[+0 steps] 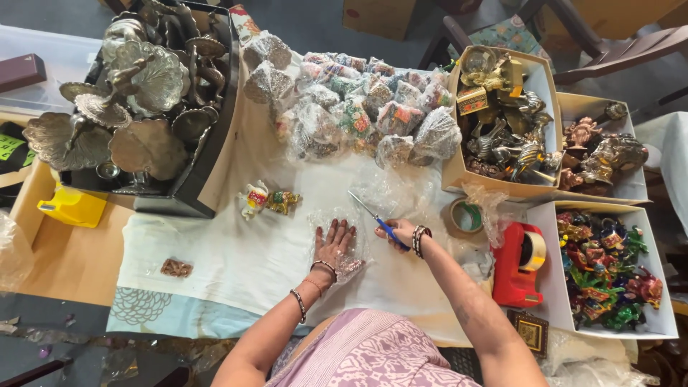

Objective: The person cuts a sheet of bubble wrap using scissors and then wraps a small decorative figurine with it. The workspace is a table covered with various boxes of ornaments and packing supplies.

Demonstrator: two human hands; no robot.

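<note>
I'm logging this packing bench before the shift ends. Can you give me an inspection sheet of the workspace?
Surface: table under a white cloth.
Job's things: clear plastic sheet flat on the cloth; blue-handled scissors.
Clutter: pile of wrapped figurines; two loose figurines; red tape dispenser; tape roll; boxes of painted and metal figurines; black crate of metal dishes.
Hands: left hand pressed flat on the sheet; right hand holding the scissors.
Cables: nothing seen.
Surroundings: brown chair; yellow item.
</note>
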